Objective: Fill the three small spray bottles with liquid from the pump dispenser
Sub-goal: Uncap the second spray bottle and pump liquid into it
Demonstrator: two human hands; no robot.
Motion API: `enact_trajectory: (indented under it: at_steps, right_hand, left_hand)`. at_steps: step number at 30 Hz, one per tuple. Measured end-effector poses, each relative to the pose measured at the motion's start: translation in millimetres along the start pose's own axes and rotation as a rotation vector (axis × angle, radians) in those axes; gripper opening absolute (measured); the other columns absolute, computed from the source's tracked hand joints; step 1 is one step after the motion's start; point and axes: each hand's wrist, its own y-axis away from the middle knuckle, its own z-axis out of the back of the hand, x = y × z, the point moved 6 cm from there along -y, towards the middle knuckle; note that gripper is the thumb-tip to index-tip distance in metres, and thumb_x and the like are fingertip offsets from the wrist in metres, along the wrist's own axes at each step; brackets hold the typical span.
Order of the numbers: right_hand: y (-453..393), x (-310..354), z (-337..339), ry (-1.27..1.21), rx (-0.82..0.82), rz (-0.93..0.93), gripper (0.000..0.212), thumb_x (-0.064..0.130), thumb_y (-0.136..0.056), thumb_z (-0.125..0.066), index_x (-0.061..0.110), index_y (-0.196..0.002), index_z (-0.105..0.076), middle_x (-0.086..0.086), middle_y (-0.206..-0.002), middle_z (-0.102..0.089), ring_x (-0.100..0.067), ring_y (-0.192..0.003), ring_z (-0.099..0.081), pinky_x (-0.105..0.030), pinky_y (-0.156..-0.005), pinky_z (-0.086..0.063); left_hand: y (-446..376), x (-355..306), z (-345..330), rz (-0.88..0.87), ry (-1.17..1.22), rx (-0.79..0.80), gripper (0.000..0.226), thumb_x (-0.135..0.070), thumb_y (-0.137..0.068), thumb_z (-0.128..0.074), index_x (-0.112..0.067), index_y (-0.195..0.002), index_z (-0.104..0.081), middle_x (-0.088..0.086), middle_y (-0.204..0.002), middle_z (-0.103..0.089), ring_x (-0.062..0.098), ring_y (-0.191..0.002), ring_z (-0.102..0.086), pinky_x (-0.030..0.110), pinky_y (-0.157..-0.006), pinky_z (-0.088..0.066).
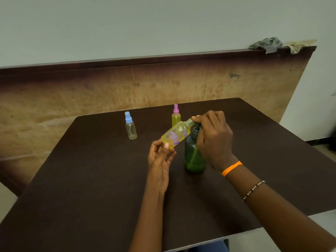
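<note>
On a dark table (91,179), mid-fill. Left hand (160,157) pinching the base of an uncapped bottle (175,135), thumb on its near side, fingers curled behind; tilted, neck up and to the right, mouth touching the spout of the pump (194,151). Yellow-green liquid inside, purple print on the side. Right hand (213,135) curled over the pump head, fingers bent down onto it, gripping; dark green dispenser upright on the table, just right of the left hand. Orange band (231,168) and beaded bracelet (254,190) on the right wrist. Behind, pink-capped bottle (176,115) standing upright, yellow liquid inside, partly hidden by the tilted one. Well to the left, blue-capped bottle (130,125) upright, clear, apparently unfilled. Worn brown board (72,99) against a pale wall (127,24) beyond the table; rags (267,43) on its top edge at right.
</note>
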Motion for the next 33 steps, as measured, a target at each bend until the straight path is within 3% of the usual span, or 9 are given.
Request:
enact_trajectory:
  at_steps: [5,11,15,17,20,23,26,30,33]
  right_hand:
    - [-19,-4,3,-0.04,0.045,0.041,0.021,0.002,-0.077,-0.045,0.006,-0.068,-0.063,-0.005,-0.069,-0.057,-0.019,-0.077,-0.041,-0.021,-0.056,-0.029]
    - [18,-3,-6,-0.14,-0.032,-0.127,0.033,-0.003,-0.087,-0.037,0.001,-0.094,-0.069,-0.012,-0.083,-0.061,-0.027,-0.076,-0.057,-0.034,-0.055,-0.048]
    - [3,0,-1,-0.048,0.012,-0.024,0.028,0.002,-0.087,-0.039,0.001,-0.081,-0.066,-0.011,-0.077,-0.058,-0.022,-0.074,-0.045,-0.036,-0.049,-0.042]
    - [-8,0,2,-0.013,0.034,0.023,0.025,0.003,-0.084,-0.041,0.003,-0.074,-0.064,-0.008,-0.074,-0.058,-0.02,-0.075,-0.041,-0.03,-0.05,-0.038]
    - [-9,-1,1,-0.038,0.057,-0.001,0.022,0.003,-0.079,-0.043,0.004,-0.075,-0.064,-0.007,-0.075,-0.058,-0.019,-0.079,-0.042,-0.026,-0.052,-0.035]
    - [9,-1,-6,-0.108,-0.017,-0.105,0.035,0.004,-0.093,-0.033,-0.001,-0.084,-0.066,-0.012,-0.079,-0.058,-0.025,-0.077,-0.058,-0.034,-0.05,-0.048]
    - [9,-2,-10,-0.091,-0.061,-0.101,0.048,0.013,-0.101,-0.025,-0.002,-0.077,-0.064,-0.013,-0.074,-0.056,-0.028,-0.066,-0.059,-0.037,-0.044,-0.046]
    - [-6,0,-5,0.013,-0.019,0.002,0.024,0.003,-0.087,-0.045,0.004,-0.066,-0.058,-0.008,-0.069,-0.053,-0.021,-0.066,-0.043,-0.033,-0.043,-0.035]
    - [-19,1,-4,0.063,0.038,0.052,0.019,0.003,-0.077,-0.045,0.007,-0.064,-0.058,-0.006,-0.069,-0.056,-0.018,-0.072,-0.038,-0.026,-0.047,-0.028]
  left_hand:
    - [-1,1,-2,0.007,-0.016,0.016,0.063,-0.052,-0.039,-0.088,-0.022,-0.085,-0.057,-0.01,-0.076,-0.066,0.003,-0.068,-0.061,0.021,-0.072,-0.053]
    - [-2,1,1,0.004,0.02,0.007,0.057,-0.05,-0.039,-0.088,-0.024,-0.081,-0.06,-0.008,-0.079,-0.066,0.004,-0.07,-0.062,0.022,-0.072,-0.053]
    - [-1,1,1,0.009,0.007,-0.011,0.064,-0.052,-0.038,-0.088,-0.021,-0.085,-0.057,-0.008,-0.079,-0.066,0.004,-0.07,-0.062,0.022,-0.071,-0.053]
    - [-2,1,1,0.007,-0.012,-0.005,0.066,-0.053,-0.04,-0.087,-0.02,-0.087,-0.056,-0.008,-0.079,-0.066,0.004,-0.07,-0.062,0.021,-0.071,-0.053]
    - [-1,1,1,0.002,-0.022,0.002,0.064,-0.053,-0.041,-0.087,-0.02,-0.087,-0.056,-0.008,-0.081,-0.066,0.004,-0.071,-0.061,0.021,-0.071,-0.053]
    - [-2,1,2,0.001,-0.013,0.0,0.061,-0.051,-0.041,-0.087,-0.022,-0.085,-0.058,-0.008,-0.082,-0.066,0.005,-0.071,-0.062,0.022,-0.072,-0.053]
    - [-2,2,3,0.007,-0.014,-0.009,0.06,-0.052,-0.04,-0.088,-0.022,-0.083,-0.058,-0.007,-0.081,-0.065,0.005,-0.071,-0.062,0.022,-0.072,-0.053]
    - [1,0,2,0.002,-0.041,-0.009,0.064,-0.054,-0.041,-0.087,-0.02,-0.086,-0.056,-0.009,-0.078,-0.065,0.004,-0.07,-0.061,0.022,-0.072,-0.052]
    - [1,0,0,0.006,-0.052,-0.007,0.066,-0.055,-0.041,-0.086,-0.02,-0.086,-0.055,-0.01,-0.078,-0.066,0.003,-0.07,-0.062,0.021,-0.072,-0.052]
